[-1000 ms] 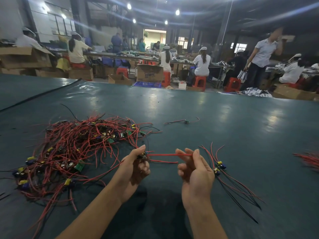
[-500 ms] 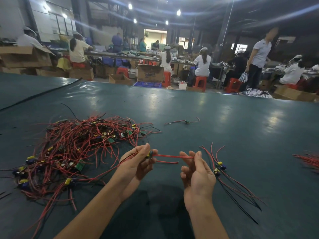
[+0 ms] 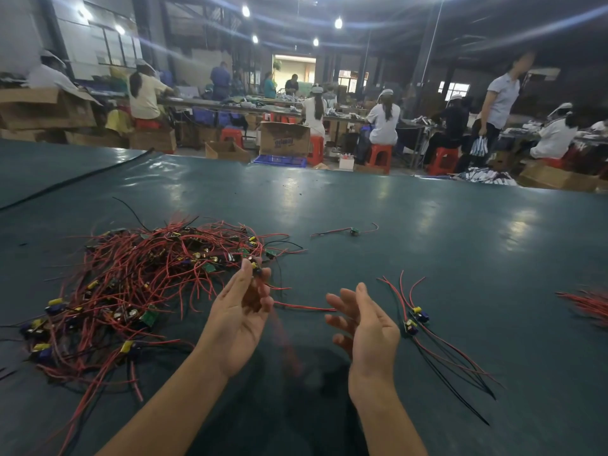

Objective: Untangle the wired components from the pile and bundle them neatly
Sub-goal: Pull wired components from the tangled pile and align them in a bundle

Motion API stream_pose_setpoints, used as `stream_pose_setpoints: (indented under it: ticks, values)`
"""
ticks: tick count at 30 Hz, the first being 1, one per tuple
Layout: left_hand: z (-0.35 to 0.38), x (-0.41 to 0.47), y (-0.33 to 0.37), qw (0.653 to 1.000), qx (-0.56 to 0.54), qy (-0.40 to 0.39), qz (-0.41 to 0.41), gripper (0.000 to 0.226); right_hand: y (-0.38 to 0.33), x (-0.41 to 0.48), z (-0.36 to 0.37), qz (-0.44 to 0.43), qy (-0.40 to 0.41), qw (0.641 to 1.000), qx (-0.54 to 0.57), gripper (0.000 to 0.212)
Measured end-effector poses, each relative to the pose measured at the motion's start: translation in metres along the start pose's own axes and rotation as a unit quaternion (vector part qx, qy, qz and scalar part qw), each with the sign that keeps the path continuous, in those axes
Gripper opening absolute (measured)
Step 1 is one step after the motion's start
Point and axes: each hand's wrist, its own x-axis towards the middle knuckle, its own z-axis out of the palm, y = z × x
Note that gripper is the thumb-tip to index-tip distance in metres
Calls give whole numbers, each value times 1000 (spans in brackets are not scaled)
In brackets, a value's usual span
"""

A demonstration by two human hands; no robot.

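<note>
A tangled pile of red and black wired components (image 3: 141,284) lies on the green table (image 3: 427,245) to the left. My left hand (image 3: 240,311) is raised beside the pile and pinches a small component (image 3: 255,268) between thumb and fingertips. Its red wire (image 3: 306,307) runs right toward my right hand (image 3: 365,327), whose fingers are spread and loosely curled; the wire's end reaches them, with no grip visible. Another blurred red wire hangs below my left hand. Two separated components (image 3: 416,319) with straight wires lie just right of my right hand.
A single wired component (image 3: 353,230) lies farther back on the table. More red wires (image 3: 589,304) show at the right edge. A black cable (image 3: 75,179) crosses the table's far left. Beyond the table, seated people work among cardboard boxes (image 3: 284,138) and red stools.
My left hand rose and moved toward the pile, carrying the component. My right hand let go of its pinch on the red wire and spread its fingers; the wire now sags.
</note>
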Motion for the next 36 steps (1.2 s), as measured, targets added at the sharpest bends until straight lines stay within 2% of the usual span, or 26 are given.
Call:
stream_pose_setpoints:
  ticks: [6,10,14,16,18,19,21,22,23,24,25,27,29,31,34,36]
  values:
    - [3,-4,-7,974,215,-74,-26,32,4,1,4,15,-39,997,-69,25]
    - [0,-6,-10,914,380,-139,22,31,6,-7,11,-10,-121,989,-90,17]
    - [-5,-5,-3,857,474,-199,40,29,5,-6,8,-34,-123,985,-115,24]
    - [-7,-4,-3,845,495,-196,53,27,6,-5,7,-35,-114,985,-126,26]
    - [-8,-3,-8,830,526,-147,118,25,8,-5,7,-34,-87,987,-130,27]
    - [-10,-3,-11,795,566,-114,188,25,9,-4,6,-33,-66,989,-131,27]
    - [-11,-3,-15,660,647,-75,376,21,11,-2,4,-31,-29,990,-132,28]
    - [-11,-3,-16,604,654,-79,448,19,11,-1,3,-29,-14,991,-127,28]
    - [-10,-4,-15,580,649,-92,484,23,11,1,3,-23,-2,993,-117,27]
    - [-9,-5,-13,586,639,-113,485,31,10,2,3,-16,8,995,-101,26]
    - [-8,-6,-12,615,628,-140,456,41,10,3,3,-8,17,996,-83,26]
    - [-8,-8,-16,679,622,-198,337,55,9,3,3,9,30,998,-55,25]
    - [-8,-11,-25,717,627,-218,213,64,9,3,3,28,36,998,-32,24]
    - [-9,-12,-35,761,601,-193,149,68,9,1,4,50,28,998,-13,27]
    - [-6,-11,-40,837,519,-142,98,59,11,-3,10,83,-2,997,4,28]
    - [-4,-10,-41,875,461,-123,80,55,13,-7,14,98,-29,995,-8,26]
